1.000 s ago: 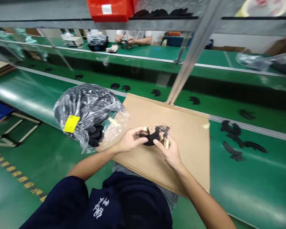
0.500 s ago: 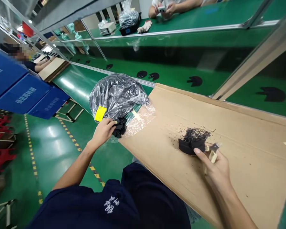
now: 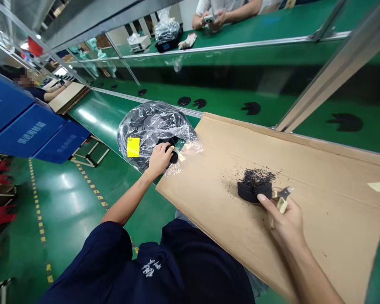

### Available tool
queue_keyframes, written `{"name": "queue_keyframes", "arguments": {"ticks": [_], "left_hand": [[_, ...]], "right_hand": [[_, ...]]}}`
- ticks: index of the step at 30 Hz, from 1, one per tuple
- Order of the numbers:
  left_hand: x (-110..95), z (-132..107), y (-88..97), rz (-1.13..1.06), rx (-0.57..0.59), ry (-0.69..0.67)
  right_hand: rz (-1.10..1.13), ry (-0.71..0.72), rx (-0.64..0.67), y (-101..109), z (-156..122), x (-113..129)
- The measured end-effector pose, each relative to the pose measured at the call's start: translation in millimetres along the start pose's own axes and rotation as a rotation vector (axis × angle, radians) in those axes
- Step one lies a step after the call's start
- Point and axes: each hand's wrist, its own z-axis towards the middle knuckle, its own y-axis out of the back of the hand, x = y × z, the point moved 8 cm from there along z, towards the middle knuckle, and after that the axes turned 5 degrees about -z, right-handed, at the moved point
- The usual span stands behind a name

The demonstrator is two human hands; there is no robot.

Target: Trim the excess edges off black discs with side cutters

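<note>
- The left hand (image 3: 159, 159) is curled around a black piece (image 3: 173, 157) at the open mouth of the plastic bag (image 3: 152, 124). The bag lies at the near edge of the table (image 3: 95, 114), touching the cardboard sheet (image 3: 319, 177). It seems to bulge over that edge, so a hard tug on the film could tip it and spill pieces to the floor.
- The film sits loose about the fingers. It may drag out with the piece, or several pieces may come out clinging together.
- The right hand (image 3: 283, 217) grips a small tool (image 3: 281, 197) with pale handles, one fingertip resting on a low stack of black pieces (image 3: 249, 192) on the cardboard. The two hands are well apart, so the eye cannot watch both, and the tool's metal tip could nick a finger.
- Loose black crumbs (image 3: 257, 176) lie just behind the stack, and a nudge to the sheet would scatter them.
- The cardboard overhangs the table above the lap. Weight on its near edge could tilt it and slide the stack and crumbs off.
</note>
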Motion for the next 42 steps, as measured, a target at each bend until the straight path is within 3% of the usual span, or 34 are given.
{"name": "queue_keyframes", "arguments": {"ticks": [3, 5, 12, 18, 23, 26, 29, 33, 35, 38, 40, 42], "left_hand": [[-17, 14, -5.6, -0.071, 0.037, -0.096], [-24, 15, -6.5, -0.11, 0.046, -0.144], [-36, 0, -0.5, -0.289, 0.014, -0.236], [-29, -15, 10.4, -0.173, -0.018, -0.095], [-32, -13, 3.3, -0.171, 0.047, -0.067], [-38, -8, 0.4, -0.244, 0.081, -0.053], [-49, -4, 4.9, -0.455, 0.052, 0.005], [-87, 3, 1.2, -0.926, 0.029, 0.11], [-122, 7, -14.1, -1.161, 0.17, 0.161], [-187, 7, -37.2, -1.46, 0.498, 0.205], [-221, 6, -41.7, -1.57, 0.645, 0.145], [-240, 7, -41.9, -1.588, 0.697, 0.044]], "right_hand": [[0.029, -0.039, -0.014, 3, -2, -7], [0.01, 0.017, -0.05, 9, -4, -2], [-0.183, 0.467, -0.193, 22, -23, 44], [-0.311, 0.726, -0.147, 12, -35, 56], [-0.422, 0.849, -0.103, 5, -42, 57], [-0.492, 0.909, -0.104, 2, -45, 57], [-0.577, 0.997, -0.134, -1, -52, 60], [-0.7, 1.141, -0.228, -4, -66, 70], [-0.782, 1.214, -0.273, -7, -73, 76], [-0.932, 1.294, -0.282, -15, -80, 81], [-0.989, 1.327, -0.264, -19, -82, 82], [-0.987, 1.335, -0.228, -20, -84, 80]]}}
